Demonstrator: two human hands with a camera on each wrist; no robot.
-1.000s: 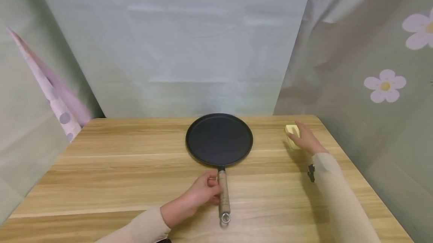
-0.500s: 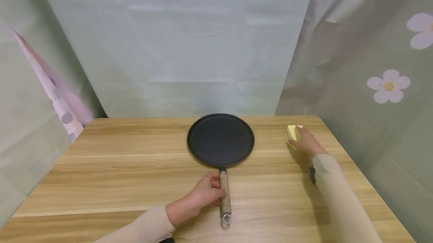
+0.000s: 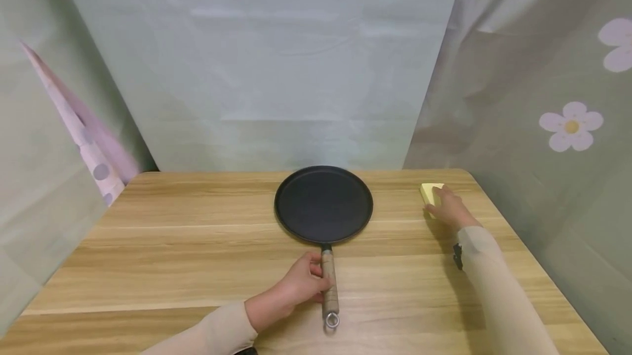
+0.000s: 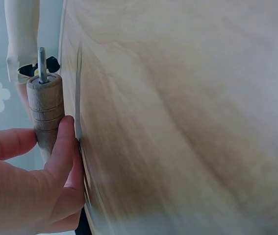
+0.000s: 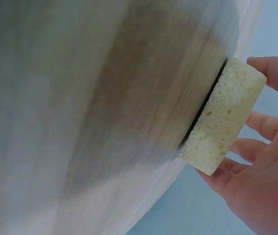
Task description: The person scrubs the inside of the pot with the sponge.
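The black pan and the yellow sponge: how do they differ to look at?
Shape: the black pan is round with a long brown handle; the yellow sponge is a block without one. Size: the pan is much larger than the sponge. Surface: the pan looks dark and smooth, while the sponge is pale and pitted. They share this: a hand is on each, the left hand at the pan's handle, the right hand at the sponge.
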